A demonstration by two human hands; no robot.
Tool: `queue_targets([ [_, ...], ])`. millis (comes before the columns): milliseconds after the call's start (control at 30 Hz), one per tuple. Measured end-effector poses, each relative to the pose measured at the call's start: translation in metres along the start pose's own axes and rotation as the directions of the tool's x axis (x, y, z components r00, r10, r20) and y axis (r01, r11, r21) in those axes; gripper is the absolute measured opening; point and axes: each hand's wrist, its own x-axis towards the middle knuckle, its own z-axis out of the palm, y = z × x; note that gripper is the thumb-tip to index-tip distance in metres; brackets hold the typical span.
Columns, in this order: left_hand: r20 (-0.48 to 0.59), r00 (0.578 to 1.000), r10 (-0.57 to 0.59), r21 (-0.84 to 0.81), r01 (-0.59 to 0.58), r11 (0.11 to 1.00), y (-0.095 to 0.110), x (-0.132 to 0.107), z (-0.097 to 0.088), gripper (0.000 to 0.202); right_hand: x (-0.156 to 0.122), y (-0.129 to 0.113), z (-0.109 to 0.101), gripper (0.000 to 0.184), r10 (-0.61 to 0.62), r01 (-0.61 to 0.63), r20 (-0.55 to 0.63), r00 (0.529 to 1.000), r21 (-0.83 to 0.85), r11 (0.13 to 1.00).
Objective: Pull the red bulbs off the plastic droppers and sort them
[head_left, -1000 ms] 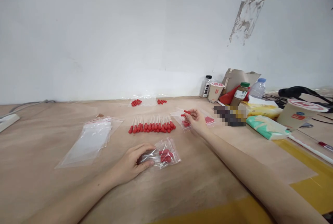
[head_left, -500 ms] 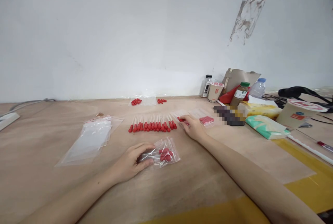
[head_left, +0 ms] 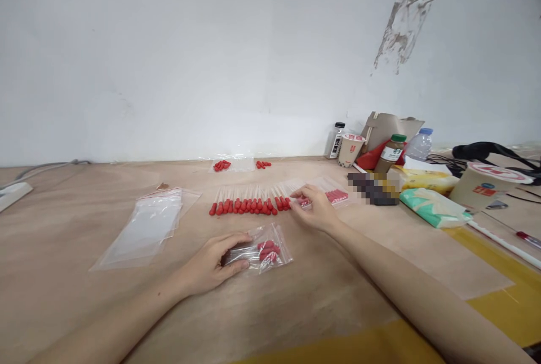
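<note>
My left hand lies on a small clear zip bag that holds several red-bulbed droppers, fingers curled over its left end. My right hand is farther out, at the right end of a row of red-bulbed droppers laid side by side on the table. Its fingertips pinch together at the last dropper in the row. Just beyond that hand lies another clear bag with red pieces.
A stack of empty clear zip bags lies at the left. Two small heaps of red bulbs sit near the wall. Cups, bottles, a tissue pack and cables crowd the right. A white power strip sits far left.
My right hand came down from holding a red-bulbed dropper in the air and moved left to the row's right end, which now has one more dropper. My left hand stayed on the bag.
</note>
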Motion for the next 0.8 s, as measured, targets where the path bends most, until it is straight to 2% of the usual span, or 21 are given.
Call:
queue_targets([
  [67, 0.006, 1.0, -0.007, 0.007, 0.007, 1.0, 0.001, 0.0, 0.0, 0.039, -0.004, -0.012, -0.003, 0.006, -0.002, -0.012, 0.161, 0.987, 0.086, 0.996],
  [133, 0.013, 1.0, -0.014, 0.012, 0.014, 1.0, 0.001, 0.0, 0.0, 0.039, -0.011, -0.019, -0.001, 0.007, -0.048, -0.008, 0.339, 0.939, 0.161, 0.987],
  [200, 0.018, 1.0, -0.022, 0.014, 0.022, 1.0, 0.002, -0.001, 0.0, 0.039, -0.02, -0.023, 0.003, 0.009, -0.082, -0.01, 0.432, 0.898, 0.206, 0.978],
  [333, 0.019, 1.0, -0.015, 0.013, 0.014, 1.0, 0.002, -0.001, 0.0, 0.036, -0.031, -0.025, 0.009, 0.016, -0.177, 0.042, 0.465, 0.867, 0.287, 0.957],
  [433, 0.015, 1.0, -0.005, 0.023, 0.004, 1.0, 0.002, -0.001, 0.001, 0.032, -0.03, -0.03, 0.008, 0.021, -0.233, 0.078, 0.481, 0.845, 0.32, 0.944],
  [533, 0.007, 1.0, 0.002, 0.038, -0.002, 0.999, 0.001, 0.0, 0.002, 0.03, -0.027, -0.035, 0.007, 0.022, -0.262, 0.075, 0.534, 0.804, 0.346, 0.935],
  [600, 0.005, 1.0, 0.004, 0.038, -0.004, 0.999, 0.001, 0.0, 0.003, 0.03, -0.027, -0.036, 0.009, 0.021, -0.237, 0.029, 0.557, 0.796, 0.356, 0.934],
  [667, 0.007, 1.0, 0.001, 0.032, -0.001, 0.999, 0.001, 0.001, 0.003, 0.03, -0.029, -0.034, 0.012, 0.022, -0.179, -0.075, 0.569, 0.803, 0.395, 0.916],
  [733, 0.008, 1.0, -0.007, 0.029, 0.007, 1.0, 0.001, 0.001, 0.003, 0.031, -0.032, -0.032, 0.018, 0.024, -0.124, -0.221, 0.578, 0.807, 0.49, 0.843],
  [800, 0.007, 1.0, -0.015, 0.031, 0.014, 0.999, 0.001, 0.0, 0.003, 0.031, -0.034, -0.031, 0.023, 0.028, -0.073, -0.359, 0.587, 0.806, 0.583, 0.729],
])
